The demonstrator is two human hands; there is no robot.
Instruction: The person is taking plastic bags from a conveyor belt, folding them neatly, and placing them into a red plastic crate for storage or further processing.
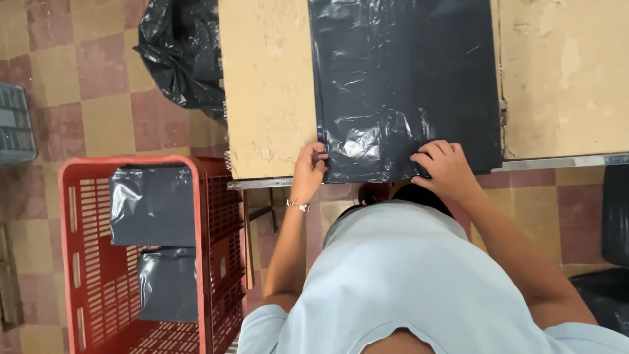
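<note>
- Black, glossy plastic made up the bag (pixel 406 85), which lay flat and lengthwise on the worn tan table (pixel 268 98), its near edge at the table's front rim.
- The left hand (pixel 308 172) gripped the bag's near-left corner, fingers curled together and pinched on the plastic at the edge; a thin bracelet (pixel 298 206) sat on that wrist.
- The right hand (pixel 445 169) rested on the near-right part of the bag, fingers bent and close together, pressing on the film; whether they pinched a fold or only pressed down could not be told.
- By my reading, the step in hand was flattening or squaring the bag's near edge, both hands working the same border. A next move would seem to call for an even hold at both corners, since thin film like this slips and wrinkles easily.
- Beside the table, on the person's left, a red slotted crate (pixel 196 262) stood on the checkered floor (pixel 98 85), holding two folded dark grey bags (pixel 154 206), one above the other in the view.
- Further out, a crumpled black plastic sack (pixel 183 52) lay on the floor by the table's far-left side, and a grey crate (pixel 14 124) showed at the left edge.
- The person's pale blue shirt (pixel 406 282) filled the lower foreground.
</note>
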